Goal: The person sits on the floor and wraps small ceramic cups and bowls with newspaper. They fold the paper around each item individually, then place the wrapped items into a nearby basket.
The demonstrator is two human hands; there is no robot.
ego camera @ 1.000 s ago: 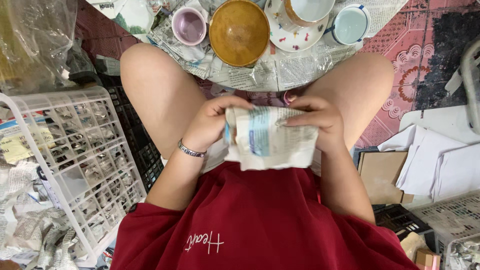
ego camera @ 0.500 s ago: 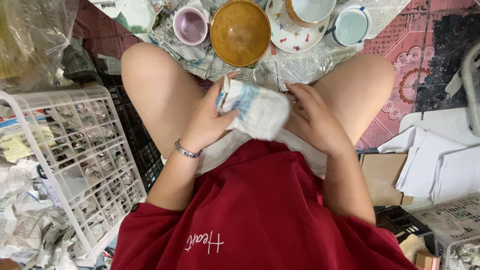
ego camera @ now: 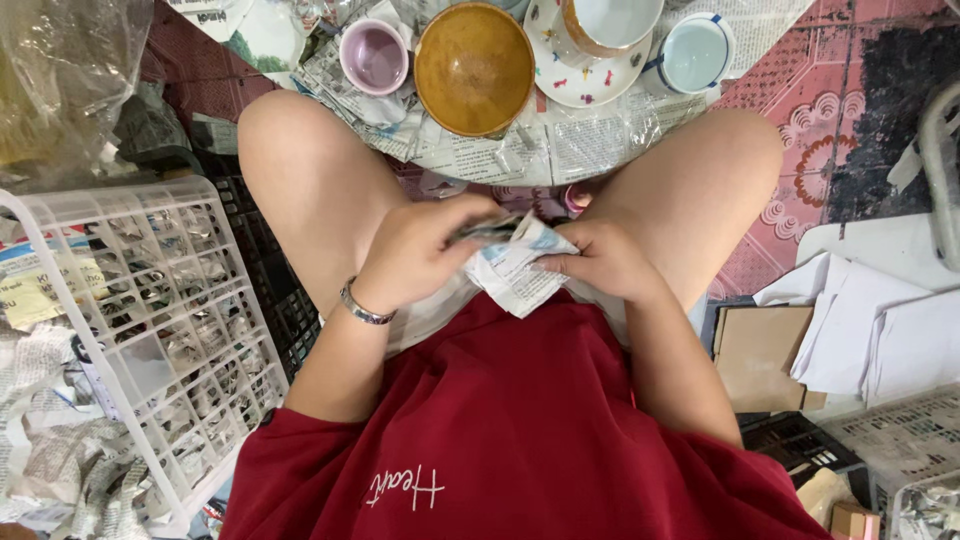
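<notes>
Pulling it back into your lap, your left hand (ego camera: 420, 250) and right hand (ego camera: 600, 262) now both clasp the crumpled newspaper-wrapped bundle (ego camera: 515, 268), pressed smaller than a moment ago.

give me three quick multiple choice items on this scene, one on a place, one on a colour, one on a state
1. Where is the white basket?
A. on the person's left
B. on the person's right
C. on the lap

2. What colour is the inside of the big bowl?
A. blue
B. golden brown
C. black

3. How is the newspaper-wrapped bundle held?
A. by the left hand alone
B. lying untouched on the floor
C. between both hands

Answers:
1 A, it stands beside the left thigh.
2 B, its inside shows golden brown.
3 C, the left hand and right hand both have a grip on it above the lap.
</notes>
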